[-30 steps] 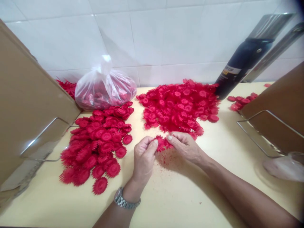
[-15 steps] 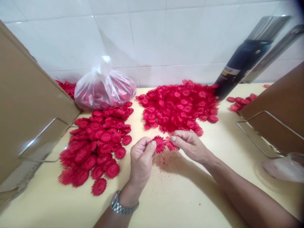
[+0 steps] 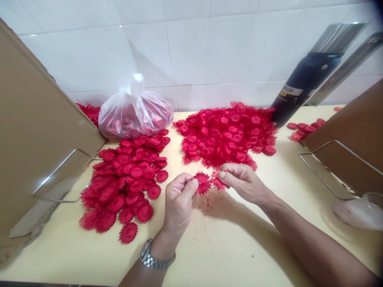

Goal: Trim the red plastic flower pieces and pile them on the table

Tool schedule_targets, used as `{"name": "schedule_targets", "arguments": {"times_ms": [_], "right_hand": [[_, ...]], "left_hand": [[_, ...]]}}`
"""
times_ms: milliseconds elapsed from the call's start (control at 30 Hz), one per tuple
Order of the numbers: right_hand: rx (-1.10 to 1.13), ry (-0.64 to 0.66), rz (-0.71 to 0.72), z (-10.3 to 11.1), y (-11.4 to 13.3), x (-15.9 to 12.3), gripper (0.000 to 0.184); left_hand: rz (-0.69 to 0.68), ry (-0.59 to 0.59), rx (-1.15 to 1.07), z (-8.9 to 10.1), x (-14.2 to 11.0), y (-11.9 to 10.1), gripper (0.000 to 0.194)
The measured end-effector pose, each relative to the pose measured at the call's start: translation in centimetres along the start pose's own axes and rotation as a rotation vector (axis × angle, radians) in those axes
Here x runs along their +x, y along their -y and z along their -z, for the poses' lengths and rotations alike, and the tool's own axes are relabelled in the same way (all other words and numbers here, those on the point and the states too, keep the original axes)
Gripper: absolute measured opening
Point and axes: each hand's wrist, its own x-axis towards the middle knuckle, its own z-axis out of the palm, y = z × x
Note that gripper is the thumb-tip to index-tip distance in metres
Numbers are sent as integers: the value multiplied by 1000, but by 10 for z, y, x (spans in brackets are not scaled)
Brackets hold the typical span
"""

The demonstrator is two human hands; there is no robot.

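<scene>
Between thumb and fingers my left hand [image 3: 180, 195] pinches a red flower-shaped piece [image 3: 203, 183] with a fringed, pointed edge. My right hand [image 3: 243, 181] pinches a second, lighter red fringed piece [image 3: 218, 180]. The two pieces are held edge to edge above the table; whether they are joined I cannot tell. Red crumbs [image 3: 209, 202] lie scattered on the tabletop below. Beyond my hands spreads a heap of similar red flower pieces [image 3: 227, 133]. Another pile of darker red flower pieces [image 3: 125, 183] lies to the left of my left hand.
A tied clear plastic bag [image 3: 134, 115] of red pieces stands against the tiled wall. At the back right a dark blue bottle [image 3: 305, 79] leans in view. Cardboard panels [image 3: 38, 111] flank both sides, with wire stands [image 3: 326, 167] near them. A clear plastic item [image 3: 356, 211] lies at the right.
The view has shifted slightly, so the piles and bag sit a little further right. Both hands keep their pinch on the red pieces, with little other movement.
</scene>
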Motion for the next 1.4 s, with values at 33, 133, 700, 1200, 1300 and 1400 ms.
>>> {"name": "schedule_targets", "arguments": {"times_ms": [33, 133, 700, 1200, 1300, 1400], "right_hand": [[-3, -13, 1, 4, 0, 0, 42], [30, -198, 38, 20, 0, 1, 37], [10, -41, -14, 9, -15, 7, 25], [137, 74, -49, -8, -12, 5, 46], [57, 28, -26, 3, -6, 5, 46], [-141, -192, 11, 19, 3, 17, 46]], "left_hand": [[5, -21, -10, 1, 1, -4, 22], [-66, -222, -96, 4, 4, -18, 18], [43, -39, -20, -2, 18, -2, 10], [-209, 178, 461, -2, 7, 1, 12], [-130, 26, 353, 4, 15, 0, 10], [-103, -22, 350, -2, 36, -5, 13]]}}
